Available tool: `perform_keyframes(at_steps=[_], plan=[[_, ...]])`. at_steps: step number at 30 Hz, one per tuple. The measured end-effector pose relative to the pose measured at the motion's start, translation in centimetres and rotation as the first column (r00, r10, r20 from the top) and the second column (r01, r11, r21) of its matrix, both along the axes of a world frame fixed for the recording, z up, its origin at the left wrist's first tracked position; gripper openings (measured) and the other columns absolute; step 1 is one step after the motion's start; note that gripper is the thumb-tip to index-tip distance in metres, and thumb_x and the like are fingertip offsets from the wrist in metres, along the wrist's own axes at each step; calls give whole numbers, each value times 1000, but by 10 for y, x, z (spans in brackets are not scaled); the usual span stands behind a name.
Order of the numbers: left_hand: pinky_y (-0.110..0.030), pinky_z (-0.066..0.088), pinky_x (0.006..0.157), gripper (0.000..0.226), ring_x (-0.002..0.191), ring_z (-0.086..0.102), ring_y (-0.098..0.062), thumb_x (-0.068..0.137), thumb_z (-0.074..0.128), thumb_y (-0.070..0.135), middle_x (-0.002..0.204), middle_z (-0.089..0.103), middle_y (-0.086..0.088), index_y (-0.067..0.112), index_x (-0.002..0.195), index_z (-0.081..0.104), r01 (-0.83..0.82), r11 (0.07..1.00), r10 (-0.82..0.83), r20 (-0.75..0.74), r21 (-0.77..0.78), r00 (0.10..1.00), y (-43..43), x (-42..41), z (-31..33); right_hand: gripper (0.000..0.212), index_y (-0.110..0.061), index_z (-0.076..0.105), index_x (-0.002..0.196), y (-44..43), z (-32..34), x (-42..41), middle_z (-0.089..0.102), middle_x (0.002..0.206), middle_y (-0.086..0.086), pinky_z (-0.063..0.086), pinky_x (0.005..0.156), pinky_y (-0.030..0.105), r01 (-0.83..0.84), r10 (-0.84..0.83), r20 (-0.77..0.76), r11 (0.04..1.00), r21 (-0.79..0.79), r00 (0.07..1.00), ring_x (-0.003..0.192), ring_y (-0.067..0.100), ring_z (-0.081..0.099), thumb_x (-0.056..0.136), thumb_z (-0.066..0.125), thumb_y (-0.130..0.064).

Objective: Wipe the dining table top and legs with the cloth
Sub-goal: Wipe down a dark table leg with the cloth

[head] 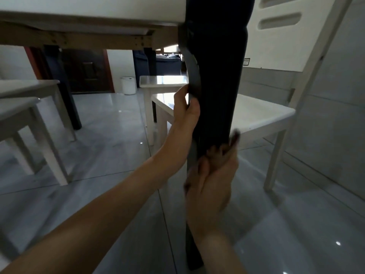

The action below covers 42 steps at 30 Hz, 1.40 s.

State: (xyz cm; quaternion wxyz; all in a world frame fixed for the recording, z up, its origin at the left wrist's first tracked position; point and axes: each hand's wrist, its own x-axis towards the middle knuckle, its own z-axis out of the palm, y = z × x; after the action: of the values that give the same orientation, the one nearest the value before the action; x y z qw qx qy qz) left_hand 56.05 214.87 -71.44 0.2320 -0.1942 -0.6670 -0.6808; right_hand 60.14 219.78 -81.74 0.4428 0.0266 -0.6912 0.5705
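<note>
Head view, from low under the bench. R hand (212, 180) is wrapped round the dark bench leg (217, 76) at its lower part, fingers curled w/ a dark cloth (234, 136) pressed against the leg; a bit of cloth pokes out past the fingertips on the leg's right side. This hand and the cloth are blurred, so the cloth's shape can't be told. L hand (186, 111) is higher up the same leg, thumb and fingers gripping its left edge, forearm reaching in from bottom left. The leg stands upright at centre frame, its top meeting the pale bench top (88, 8), whose wooden underframe runs across the upper left. Just behind the leg, to the right, is a white chair (262, 113) w/ a slotted back. Two white stools (19, 107) sit at far left. Glossy grey tiled floor (118, 135) lies beneath it all. In the bg, a small white bin (128, 85) stands beside a dark wooden door (87, 70).
</note>
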Motion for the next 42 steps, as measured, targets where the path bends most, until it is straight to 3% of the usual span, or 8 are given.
perform_keyframes(at_steps=[5,12,18,23,26,31,36,42], plan=[[-1,40,82,30,100,51,14,101,26,25,115,48,10,21,131,29,57,996,-59,-24,-72,998,-10,4,-4,61,-4,32,147,-5,62,-28,47,144,11,48,100,44,265,-261,-217,964,-13,941,130,22,50,99,37,-42],[3,38,49,29,69,42,14,101,22,8,84,39,24,21,119,41,-158,985,146,146,70,978,6,-16,17,54,-39,26,145,7,-78,-10,47,139,-3,37,97,8,-68,90,132,985,-159,987,112,-18,46,95,43,-28],[3,38,60,24,85,49,-2,101,20,4,90,43,15,10,116,38,-146,989,142,147,17,979,5,-7,18,59,-35,15,152,14,-180,27,28,157,-9,26,118,34,-212,269,317,956,-205,909,140,10,34,96,34,-39],[-20,48,88,39,118,49,-19,95,25,32,122,44,0,13,129,26,177,980,-178,-1,-86,984,-9,14,-11,66,-54,10,138,38,-242,48,62,80,12,48,56,14,-300,398,604,917,-262,690,57,8,58,103,32,-3],[-19,47,93,31,121,48,-19,99,24,26,127,45,1,16,128,32,41,996,-37,53,-73,998,-3,6,0,57,-66,22,126,43,-245,39,68,102,9,54,89,28,-283,353,661,935,-215,663,87,10,66,101,38,-18],[4,33,62,38,130,39,-31,96,23,-7,140,39,-27,-13,131,37,-307,952,305,131,-6,943,7,-28,21,34,-56,40,125,37,-127,13,51,128,-33,36,107,17,-277,342,311,932,-234,887,122,-7,48,99,37,-35],[1,36,69,38,124,44,-30,95,25,-8,134,46,-23,-12,130,40,-315,943,294,173,109,940,15,-35,26,36,-16,46,130,35,14,-15,60,93,-8,47,83,34,-355,362,13,919,-173,932,86,12,57,99,37,-33],[5,39,65,34,75,49,25,100,24,6,94,48,14,4,132,38,-146,988,143,54,44,988,8,-17,4,31,-20,46,133,29,25,-10,53,64,1,44,48,28,-392,385,-77,902,-180,920,51,16,50,104,37,-25]])
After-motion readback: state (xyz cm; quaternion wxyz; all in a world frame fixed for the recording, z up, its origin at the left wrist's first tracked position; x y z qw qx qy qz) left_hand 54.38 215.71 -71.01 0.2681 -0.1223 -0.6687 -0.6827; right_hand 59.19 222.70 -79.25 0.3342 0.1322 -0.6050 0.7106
